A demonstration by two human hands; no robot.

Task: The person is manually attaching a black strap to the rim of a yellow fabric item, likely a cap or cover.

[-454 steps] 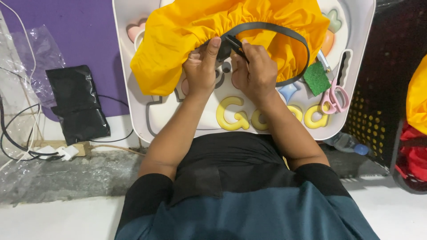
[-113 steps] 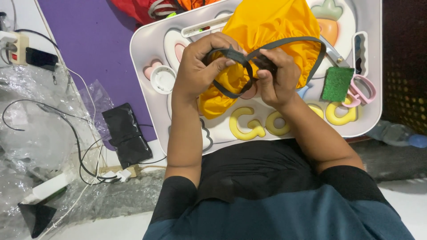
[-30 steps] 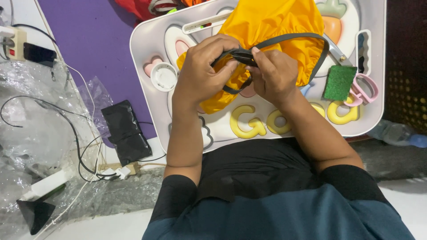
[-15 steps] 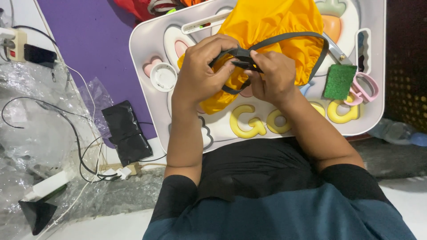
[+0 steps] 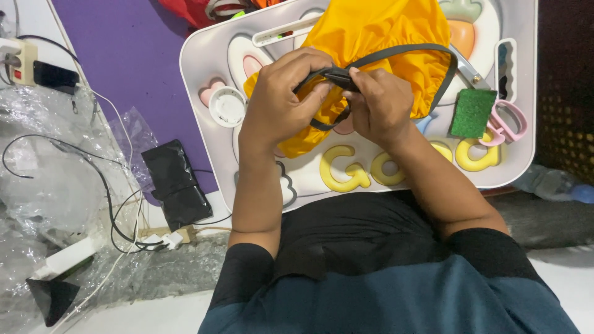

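Note:
A yellow fabric bag lies bunched on a white tray table. A dark grey strap loops from it over the cloth. My left hand and my right hand meet at the middle of the tray, both pinching the black buckle on that strap. The strap's lower loop hangs between my hands. My fingers hide most of the buckle.
On the tray's right side lie a green sponge, pink scissors and raised yellow letters. A round white cap sits left of my hands. On the floor to the left are a black pouch, cables, clear plastic wrap and a power strip.
Since a second ago my hands have stayed together on the buckle, with only small finger shifts. Much earlier the bag was spread wider over the tray and the strap loop was held open.

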